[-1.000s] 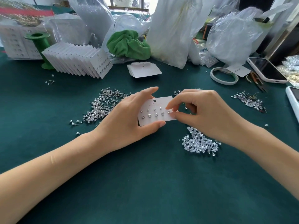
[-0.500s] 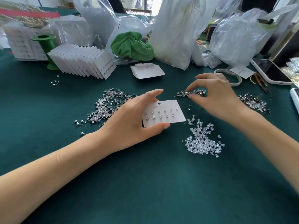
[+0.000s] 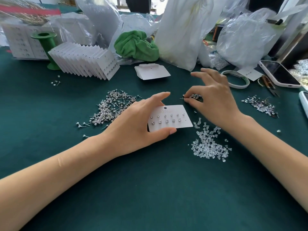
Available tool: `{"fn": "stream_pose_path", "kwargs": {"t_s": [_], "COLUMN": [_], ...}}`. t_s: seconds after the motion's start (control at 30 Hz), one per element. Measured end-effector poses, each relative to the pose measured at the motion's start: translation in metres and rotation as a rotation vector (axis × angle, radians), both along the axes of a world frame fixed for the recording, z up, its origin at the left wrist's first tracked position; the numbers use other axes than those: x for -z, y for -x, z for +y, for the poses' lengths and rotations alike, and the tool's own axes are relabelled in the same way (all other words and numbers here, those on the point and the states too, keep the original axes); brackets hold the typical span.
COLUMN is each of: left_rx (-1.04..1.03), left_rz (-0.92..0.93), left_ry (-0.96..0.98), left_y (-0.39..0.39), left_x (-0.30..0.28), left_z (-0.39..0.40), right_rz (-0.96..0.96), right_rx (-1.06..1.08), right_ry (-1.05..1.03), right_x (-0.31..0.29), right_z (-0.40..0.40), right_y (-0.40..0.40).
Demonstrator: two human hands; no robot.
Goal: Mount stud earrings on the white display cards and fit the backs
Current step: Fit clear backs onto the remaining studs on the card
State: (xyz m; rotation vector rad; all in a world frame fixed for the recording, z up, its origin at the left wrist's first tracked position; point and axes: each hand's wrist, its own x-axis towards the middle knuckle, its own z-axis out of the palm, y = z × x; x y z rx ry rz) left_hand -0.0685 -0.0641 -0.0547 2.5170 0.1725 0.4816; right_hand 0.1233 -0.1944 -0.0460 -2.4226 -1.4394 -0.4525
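Here, the white display card (image 3: 170, 118) sat at the centre of the green table (image 3: 150, 189), gripped at its 9 o'clock edge by the left hand (image 3: 138, 125), thumb under the near edge and forefinger over the far one. Two rows of studs were already seated on it; one hole at the 3 o'clock end of the lower row looked unfilled. At the card's 1 o'clock, the right hand (image 3: 215, 99) pinched at a small heap of studs (image 3: 194, 97) with thumb and forefinger, the other fingers spread; whether a stud was yet held could not be told. The step in hand appeared to be picking the next stud. The next move would call for lifting a single one by its head and steering its post into the vacant hole. The clear backs (image 3: 209, 145) lay at the card's 5 o'clock, a larger stud pile (image 3: 113, 108) at 9 o'clock, a fan of finished cards (image 3: 86, 61) at 11 o'clock.
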Motion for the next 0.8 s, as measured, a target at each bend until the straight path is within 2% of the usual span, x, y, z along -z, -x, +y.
{"fn": "stream_pose_path", "kwargs": {"t_s": [0.33,0.6,0.8], "left_rx": [0.038,0.048,0.06], "left_rz": [-0.009,0.01,0.014], "left_ry": [-0.013,-0.052,-0.04], "left_y": [0.0005,0.0001,0.0], "left_x": [-0.0002,-0.0015,-0.0015], "left_z": [0.0003,-0.0007,-0.0007], "right_rz": [0.161,0.181,0.197], "right_rx": [-0.024,-0.017,-0.043], "right_ry": [-0.098,-0.065,-0.164], "right_x": [0.0005,0.0021,0.0015], "right_z": [-0.0008,0.0029,0.0001], "right_y": [-0.005,0.0001,0.0031]}}
